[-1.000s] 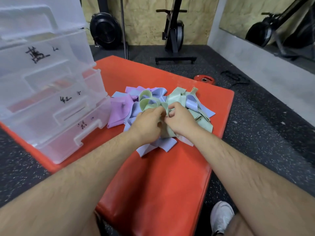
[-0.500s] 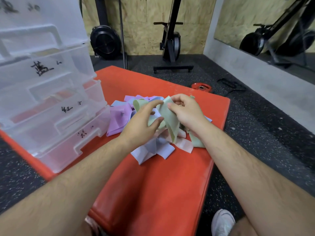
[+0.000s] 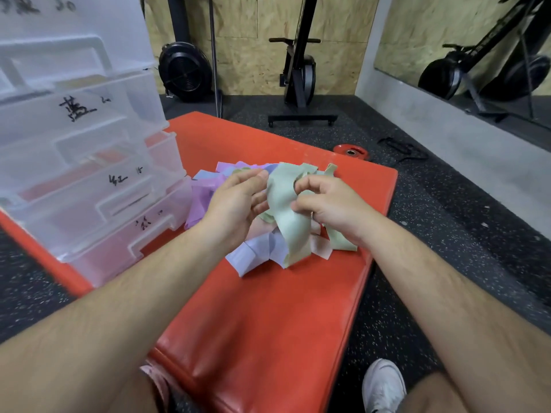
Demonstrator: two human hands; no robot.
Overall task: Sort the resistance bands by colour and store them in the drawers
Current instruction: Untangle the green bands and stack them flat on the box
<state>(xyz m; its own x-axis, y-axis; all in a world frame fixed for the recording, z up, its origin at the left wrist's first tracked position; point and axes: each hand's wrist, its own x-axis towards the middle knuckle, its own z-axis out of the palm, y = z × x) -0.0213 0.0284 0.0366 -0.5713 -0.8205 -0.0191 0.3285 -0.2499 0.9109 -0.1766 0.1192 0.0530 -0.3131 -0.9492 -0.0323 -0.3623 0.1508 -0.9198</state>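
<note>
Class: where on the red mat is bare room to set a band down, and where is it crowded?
Free: the red mat from the band pile to its near edge; also the far strip between pile and far edge. Crowded: the narrow gap between drawer unit and pile.

Both the left hand (image 3: 235,201) and right hand (image 3: 331,204) hold a green band (image 3: 287,216) above the pile (image 3: 256,254).

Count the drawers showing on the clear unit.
4, stacked: the top drawer, second drawer, third drawer and bottom drawer. More may sit above the frame edge.
</note>
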